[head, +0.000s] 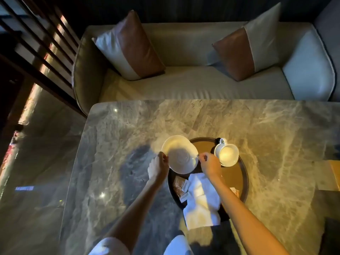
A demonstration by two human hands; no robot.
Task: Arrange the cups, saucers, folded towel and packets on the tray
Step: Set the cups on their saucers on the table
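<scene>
Nearest us, the white folded towel lay over the near rim of the round dark tray, with brown packets just left of it on the tray. Beyond, our left hand and right hand each pinched opposite edges of the saucers, apparently two stacked, over the tray's left rim. A white cup stood at the tray's far right. The marble table and a sofa lay beyond.
</scene>
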